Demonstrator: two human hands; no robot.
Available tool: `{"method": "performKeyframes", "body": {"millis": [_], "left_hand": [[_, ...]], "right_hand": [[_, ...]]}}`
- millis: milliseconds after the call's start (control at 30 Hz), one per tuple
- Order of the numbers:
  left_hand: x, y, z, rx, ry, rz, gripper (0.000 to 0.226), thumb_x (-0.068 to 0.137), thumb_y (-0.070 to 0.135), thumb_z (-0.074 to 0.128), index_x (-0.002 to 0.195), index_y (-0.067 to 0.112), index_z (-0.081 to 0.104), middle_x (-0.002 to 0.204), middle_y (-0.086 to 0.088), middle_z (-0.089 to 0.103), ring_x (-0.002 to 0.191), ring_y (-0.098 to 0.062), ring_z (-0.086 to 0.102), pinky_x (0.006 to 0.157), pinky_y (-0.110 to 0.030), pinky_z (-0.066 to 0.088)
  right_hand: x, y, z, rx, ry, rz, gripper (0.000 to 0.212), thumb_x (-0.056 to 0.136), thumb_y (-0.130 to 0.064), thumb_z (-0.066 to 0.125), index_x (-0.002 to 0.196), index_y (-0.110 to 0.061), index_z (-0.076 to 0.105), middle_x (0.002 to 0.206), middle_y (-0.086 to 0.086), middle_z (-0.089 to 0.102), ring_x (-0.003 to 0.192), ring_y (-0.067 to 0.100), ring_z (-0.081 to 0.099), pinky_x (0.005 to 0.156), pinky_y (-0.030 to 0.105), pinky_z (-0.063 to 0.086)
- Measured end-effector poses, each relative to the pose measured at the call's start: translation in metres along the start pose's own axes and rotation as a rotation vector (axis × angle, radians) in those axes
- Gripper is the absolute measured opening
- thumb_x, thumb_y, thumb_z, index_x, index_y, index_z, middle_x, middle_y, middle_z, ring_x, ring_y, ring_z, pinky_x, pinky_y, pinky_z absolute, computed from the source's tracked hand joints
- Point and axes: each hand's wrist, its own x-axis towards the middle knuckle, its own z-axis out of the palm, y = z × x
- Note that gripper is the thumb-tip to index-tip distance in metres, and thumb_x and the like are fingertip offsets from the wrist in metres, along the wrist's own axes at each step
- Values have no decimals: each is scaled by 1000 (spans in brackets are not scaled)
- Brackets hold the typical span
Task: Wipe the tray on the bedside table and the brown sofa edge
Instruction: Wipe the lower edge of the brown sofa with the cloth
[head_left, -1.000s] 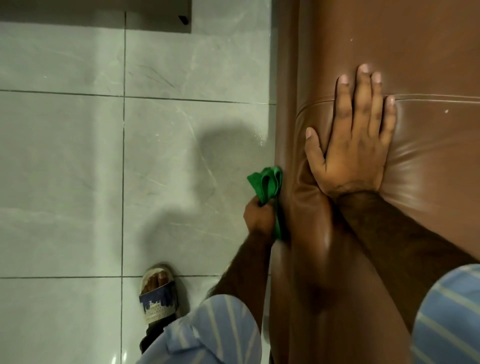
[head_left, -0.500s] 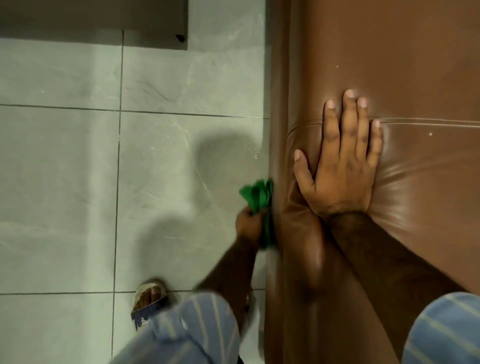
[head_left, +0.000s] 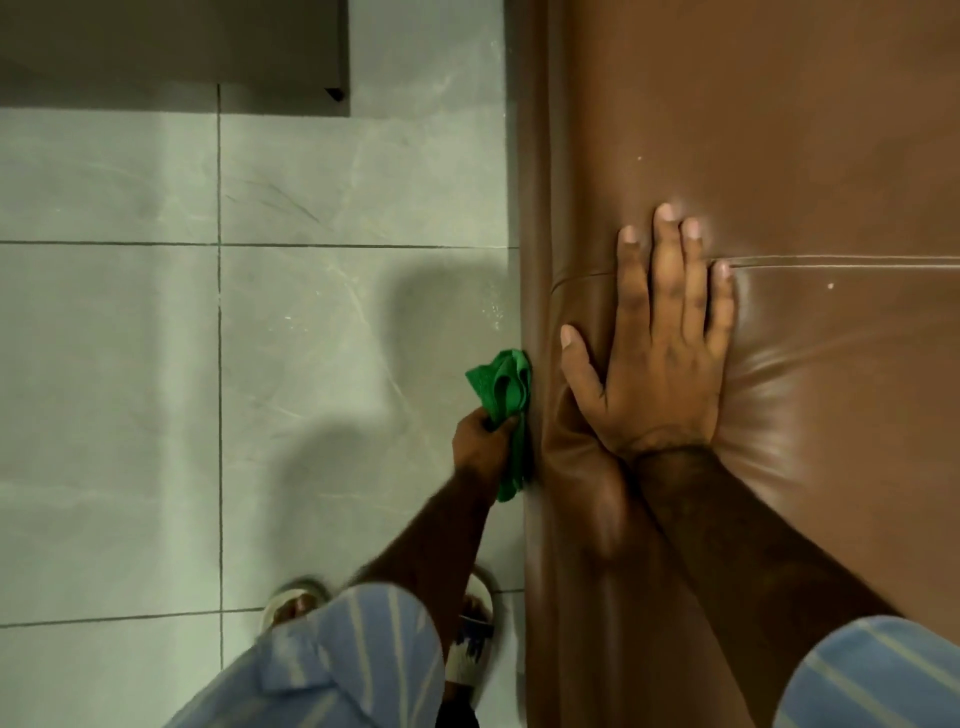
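The brown leather sofa (head_left: 779, 130) fills the right half of the view, its side edge (head_left: 535, 208) dropping straight to the floor. My left hand (head_left: 483, 441) grips a bunched green cloth (head_left: 501, 389) and presses it against that side edge. My right hand (head_left: 660, 343) lies flat on the sofa's top, fingers spread across a seam, and holds nothing. No tray or bedside table is in sight.
Pale grey floor tiles (head_left: 208, 364) cover the left side. A dark piece of furniture (head_left: 182, 47) sits at the top left. My two sandalled feet (head_left: 296, 603) stand on the tiles close to the sofa's side.
My left hand with the cloth has slid back along the sofa's side edge. My second foot has stepped in beside the sofa. My right hand stays flat on the seam.
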Motion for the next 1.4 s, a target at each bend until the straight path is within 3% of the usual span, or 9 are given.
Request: {"method": "performKeyframes", "body": {"millis": [133,333,467,567,700,967,1067,1200,1400], "left_hand": [[79,62,18,38,74,136,35,74,33,76,105,17,78,101,-10,82,96,-33,77,93,-56,62],[-6,101,25,-538,-134,258,47,87,25,63,125,-4,66,126,-28,70,112,-42,70,97,-50,61],[-41,7,1,-207,-80,90,25,88,-5,55,107,-10,69,93,-27,70,65,-35,65,50,-30,59],[-2,1,-2,42,-19,4,29,68,10,64,95,9,76,95,-21,79,88,-41,74,79,-56,65],[61,80,13,139,59,107,43,70,27,70,110,13,75,109,-16,79,104,-36,74,97,-54,60],[-23,69,19,-445,-58,221,25,87,10,64,110,4,73,112,-25,75,99,-39,74,86,-50,64],[-66,-3,6,-234,17,64,17,94,-5,55,99,3,70,90,-21,74,75,-38,70,60,-35,56],[-33,-15,2,68,42,-78,30,81,9,60,108,13,74,105,-16,79,96,-35,75,86,-47,64],[31,81,24,-205,58,193,38,77,27,67,114,23,75,112,-8,80,105,-33,75,95,-55,62]], "right_hand": [[0,0,1,0,6,-2,84,104,-60,37,170,-12,14,178,16,14,166,33,12,134,57,13],[0,-1,-2,-12,-12,1,84,105,-60,35,170,-12,12,178,16,12,166,33,10,135,55,10],[-1,-1,-1,-19,-12,3,83,105,-59,35,170,-12,12,178,16,13,166,33,11,135,55,11],[-1,-2,-1,-26,-7,2,83,105,-59,36,170,-11,13,178,16,13,166,33,11,135,56,11],[0,-1,-1,-32,-5,1,83,105,-59,34,170,-12,13,178,16,13,166,33,11,135,55,11],[-1,-2,-2,-29,-1,6,82,106,-58,33,170,-12,13,178,15,13,166,32,11,135,56,12],[0,-2,-2,-30,-14,8,82,106,-59,33,170,-13,10,178,15,11,166,32,10,135,55,10],[0,-3,-1,-37,-35,12,83,105,-59,33,170,-13,7,179,15,8,166,32,7,135,56,10],[1,-4,-2,-22,-15,14,83,105,-58,34,170,-13,10,178,15,9,166,32,8,135,56,10]]}}
